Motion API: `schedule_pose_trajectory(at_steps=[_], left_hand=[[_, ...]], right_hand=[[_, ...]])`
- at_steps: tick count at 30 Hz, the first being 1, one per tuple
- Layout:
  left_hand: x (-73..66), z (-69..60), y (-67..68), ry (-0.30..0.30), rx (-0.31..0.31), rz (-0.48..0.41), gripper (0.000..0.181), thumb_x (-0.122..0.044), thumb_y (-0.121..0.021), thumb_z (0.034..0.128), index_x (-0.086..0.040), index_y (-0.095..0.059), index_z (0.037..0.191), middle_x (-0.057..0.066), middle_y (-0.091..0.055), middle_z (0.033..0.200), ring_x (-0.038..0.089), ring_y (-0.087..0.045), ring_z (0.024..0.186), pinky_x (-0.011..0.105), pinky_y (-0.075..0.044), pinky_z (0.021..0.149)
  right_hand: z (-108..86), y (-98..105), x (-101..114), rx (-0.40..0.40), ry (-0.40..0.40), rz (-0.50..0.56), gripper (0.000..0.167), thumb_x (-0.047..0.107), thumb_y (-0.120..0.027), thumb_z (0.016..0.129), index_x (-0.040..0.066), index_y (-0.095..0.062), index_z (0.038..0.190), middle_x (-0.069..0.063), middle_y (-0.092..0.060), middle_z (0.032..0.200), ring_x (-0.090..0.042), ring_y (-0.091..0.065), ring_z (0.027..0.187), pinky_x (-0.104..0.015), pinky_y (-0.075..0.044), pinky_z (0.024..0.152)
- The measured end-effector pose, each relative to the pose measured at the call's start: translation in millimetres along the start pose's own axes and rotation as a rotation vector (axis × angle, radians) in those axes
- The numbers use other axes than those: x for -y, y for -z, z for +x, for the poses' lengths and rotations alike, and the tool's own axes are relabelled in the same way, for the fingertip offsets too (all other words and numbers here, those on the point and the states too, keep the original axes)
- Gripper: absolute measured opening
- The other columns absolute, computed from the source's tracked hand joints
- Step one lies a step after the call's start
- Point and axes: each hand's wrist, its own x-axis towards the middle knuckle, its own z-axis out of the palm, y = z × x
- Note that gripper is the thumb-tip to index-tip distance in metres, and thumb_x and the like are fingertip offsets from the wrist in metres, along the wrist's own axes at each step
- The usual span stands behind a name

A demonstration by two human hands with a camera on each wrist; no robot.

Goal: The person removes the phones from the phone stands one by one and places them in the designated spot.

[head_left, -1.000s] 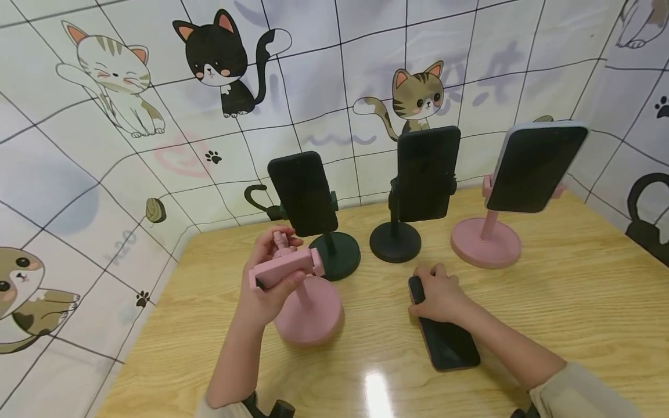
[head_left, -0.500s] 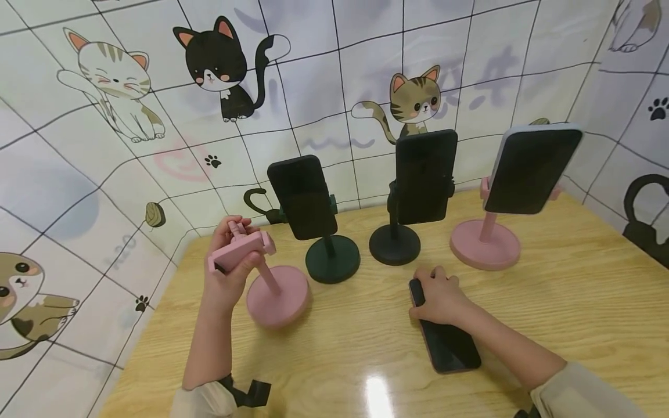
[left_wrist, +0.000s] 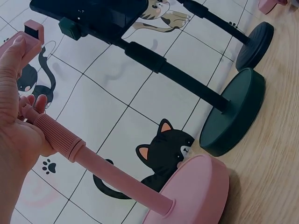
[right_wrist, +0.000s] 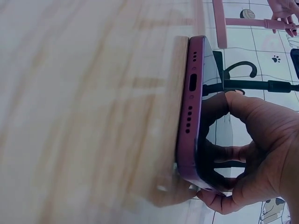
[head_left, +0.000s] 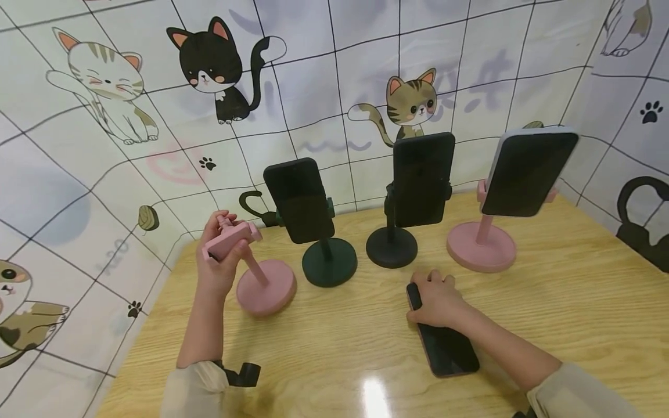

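Observation:
At the left of the table in the head view, my left hand (head_left: 213, 271) grips a pink phone stand (head_left: 268, 288) near its clamp head, with the thumb on the clamp. The stand's round base is on the tabletop, and its clamp holds no phone. In the left wrist view the fingers wrap behind the ribbed pink stem (left_wrist: 57, 134). My right hand (head_left: 438, 303) holds the upper end of a dark-screened smartphone (head_left: 449, 353) lying face up. Its pinkish edge, with charging port, shows in the right wrist view, where fingers curl over the phone (right_wrist: 190, 109).
Behind stand a dark green stand (head_left: 329, 264), a black stand (head_left: 392, 248) and another pink stand (head_left: 482, 248), each holding a phone. A cat-patterned covering (head_left: 313, 75) rises behind the wooden table (head_left: 334, 342).
My left hand has moved the pink stand left and back, away from in front of the green stand. The right hand and its smartphone have stayed in place on the table.

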Motion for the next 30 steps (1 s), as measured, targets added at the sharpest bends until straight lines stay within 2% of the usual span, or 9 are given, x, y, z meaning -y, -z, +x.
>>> schedule_pose_trajectory(at_steps=[3, 6, 14, 25, 30], left_hand=[[4.0, 5.7, 3.2, 0.044, -0.025, 0.098, 0.048, 0.008, -0.061, 0.0749, -0.012, -0.052, 0.118, 0.003, -0.052, 0.112, 0.016, -0.051, 0.100, 0.020, -0.043, 0.081], [9.2, 8.3, 6.8, 0.079, -0.035, 0.158, 0.049, 0.006, -0.061, 0.0755, -0.016, -0.051, 0.118, 0.000, -0.052, 0.111, 0.015, -0.051, 0.099, 0.019, -0.043, 0.079], [20.2, 8.9, 14.1, 0.084, -0.017, 0.083, 0.048, 0.004, -0.063, 0.0770, -0.017, -0.052, 0.119, 0.004, -0.051, 0.114, 0.014, -0.051, 0.101, 0.018, -0.043, 0.080], [22.0, 11.4, 14.5, 0.093, 0.035, 0.003, 0.047, -0.003, -0.066, 0.0799, -0.018, -0.050, 0.121, 0.007, -0.048, 0.120, 0.013, -0.051, 0.106, 0.019, -0.043, 0.083], [23.0, 13.8, 16.3, 0.105, 0.074, -0.022, 0.048, 0.001, -0.062, 0.0815, -0.019, -0.048, 0.124, 0.005, -0.046, 0.122, 0.012, -0.051, 0.110, 0.019, -0.043, 0.085]], right_hand=[[0.9, -1.0, -1.0, -0.004, 0.003, 0.002, 0.061, 0.028, -0.074, 0.065, 0.003, -0.046, 0.114, -0.026, -0.040, 0.106, -0.043, -0.037, 0.088, -0.045, -0.041, 0.059], [1.1, -2.4, -2.3, -0.011, 0.015, 0.004, 0.061, 0.028, -0.075, 0.065, 0.003, -0.047, 0.114, -0.027, -0.037, 0.108, -0.044, -0.036, 0.089, -0.045, -0.042, 0.061], [2.1, -3.0, -4.0, -0.012, 0.003, 0.011, 0.065, 0.029, -0.076, 0.064, 0.003, -0.048, 0.116, -0.023, -0.035, 0.101, -0.040, -0.036, 0.084, -0.039, -0.041, 0.059], [3.5, -2.5, -3.9, -0.007, -0.011, 0.013, 0.062, 0.028, -0.076, 0.062, 0.003, -0.050, 0.113, -0.021, -0.036, 0.095, -0.039, -0.036, 0.081, -0.037, -0.039, 0.056], [4.3, -2.5, -3.6, 0.000, -0.013, -0.012, 0.063, 0.030, -0.076, 0.063, 0.002, -0.051, 0.113, -0.020, -0.038, 0.094, -0.038, -0.036, 0.084, -0.041, -0.039, 0.058]])
